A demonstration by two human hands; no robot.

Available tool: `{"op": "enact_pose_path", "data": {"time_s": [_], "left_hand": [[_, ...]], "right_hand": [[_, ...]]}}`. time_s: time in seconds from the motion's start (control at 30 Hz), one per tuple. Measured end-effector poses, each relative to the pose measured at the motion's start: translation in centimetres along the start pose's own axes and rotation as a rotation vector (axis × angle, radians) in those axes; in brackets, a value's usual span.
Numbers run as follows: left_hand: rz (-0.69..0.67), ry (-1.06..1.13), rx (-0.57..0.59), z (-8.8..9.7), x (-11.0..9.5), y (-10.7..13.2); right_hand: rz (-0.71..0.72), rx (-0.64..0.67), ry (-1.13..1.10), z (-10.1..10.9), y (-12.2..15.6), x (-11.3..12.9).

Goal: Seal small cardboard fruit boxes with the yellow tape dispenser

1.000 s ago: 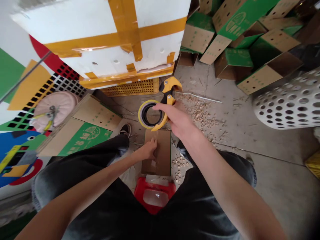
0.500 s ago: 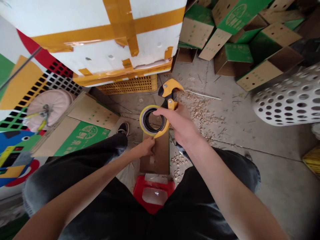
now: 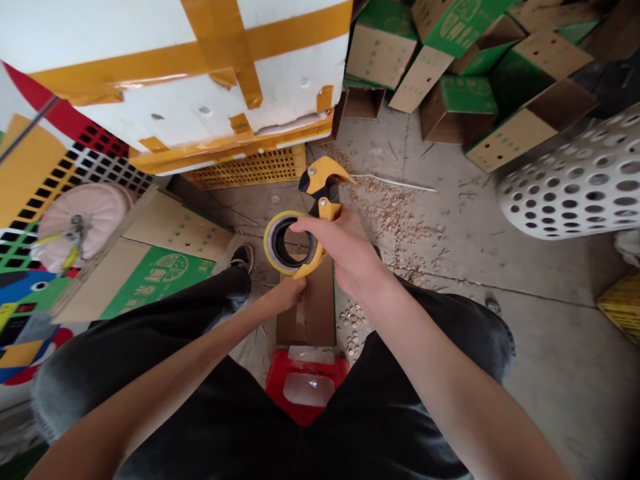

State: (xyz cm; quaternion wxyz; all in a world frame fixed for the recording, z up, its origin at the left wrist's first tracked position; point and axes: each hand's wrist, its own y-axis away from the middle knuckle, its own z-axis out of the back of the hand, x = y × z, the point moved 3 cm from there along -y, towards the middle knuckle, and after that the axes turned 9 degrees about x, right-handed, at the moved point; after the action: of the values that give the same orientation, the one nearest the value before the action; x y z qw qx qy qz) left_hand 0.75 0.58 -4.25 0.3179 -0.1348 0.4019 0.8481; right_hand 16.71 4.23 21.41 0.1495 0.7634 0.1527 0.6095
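My right hand (image 3: 350, 243) is wrapped round the handle of a yellow tape dispenser (image 3: 320, 175), its thumb over the tape roll (image 3: 273, 243). Closed fingers of my left hand (image 3: 289, 294) meet the dispenser's lower tip; whatever they pinch is hidden. Below both hands, between my legs, lies a narrow brown cardboard box (image 3: 320, 313) with a shiny strip along its top. The dispenser is held above the far end of this box. A red plastic stool (image 3: 275, 377) shows at the near end of the box.
Ahead stands a white foam box (image 3: 285, 73) bound with brown tape, above a yellow crate (image 3: 250, 168). Green-and-brown cartons (image 3: 383, 57) pile up at the far right, near a white perforated basket (image 3: 550, 207). Flattened cartons (image 3: 165, 223) lean at the left. Wood-coloured bits (image 3: 395, 223) litter the floor.
The view has shifted slightly, so the surroundings sit further left. The dispenser and both hands have moved a little left over the box. Both grips look the same.
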Motion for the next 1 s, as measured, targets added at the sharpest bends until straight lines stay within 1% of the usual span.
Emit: {"op": "enact_pose_path", "data": {"time_s": [0.13,0.23,0.33,0.43,0.5,0.53,0.6,0.67,0.73,0.8,0.83,0.87,0.9,1.0], "left_hand": [[-0.028,-0.034,0.017,-0.2,-1.4,0.8],[-0.035,-0.102,-0.013,-0.7,-2.8,1.6],[-0.004,-0.106,-0.025,-1.0,-3.7,1.9],[0.049,-0.091,-0.028,-0.9,-3.9,1.9],[0.088,-0.089,-0.027,-1.3,-4.1,2.3],[0.095,-0.092,-0.009,-1.9,-4.4,2.7],[0.058,-0.11,0.058,-3.8,-5.3,3.9],[-0.029,-0.154,0.103,-6.2,-6.4,5.5],[-0.044,-0.217,0.093,-8.0,-7.1,6.9],[-0.029,-0.293,0.065,-8.6,-7.4,7.6],[-0.032,-0.327,0.046,-8.3,-7.5,7.8],[-0.038,-0.353,0.015,-7.7,-7.6,7.7],[-0.046,-0.365,-0.027,-6.6,-7.6,7.5],[-0.069,-0.336,-0.19,-2.0,-7.0,6.4]], "right_hand": [[-0.003,0.002,-0.011,0.1,0.1,0.0],[0.008,0.001,-0.006,0.0,0.1,0.0],[0.017,0.012,-0.002,0.0,0.2,0.0],[0.031,0.038,-0.016,-0.1,0.2,0.0],[0.039,0.052,-0.029,-0.2,0.2,-0.1],[0.04,0.053,-0.032,-0.1,0.2,-0.1],[0.029,0.038,-0.026,-0.1,0.2,-0.2],[0.01,0.015,-0.01,0.1,0.2,-0.3],[0.002,0.016,-0.009,0.2,0.2,-0.3],[0.02,0.033,-0.027,0.4,0.3,-0.1],[0.029,0.041,-0.038,0.4,0.4,0.0],[0.036,0.048,-0.049,0.5,0.4,0.1],[0.043,0.053,-0.061,0.6,0.5,0.2],[0.051,0.039,-0.095,0.9,0.6,0.6]]}}
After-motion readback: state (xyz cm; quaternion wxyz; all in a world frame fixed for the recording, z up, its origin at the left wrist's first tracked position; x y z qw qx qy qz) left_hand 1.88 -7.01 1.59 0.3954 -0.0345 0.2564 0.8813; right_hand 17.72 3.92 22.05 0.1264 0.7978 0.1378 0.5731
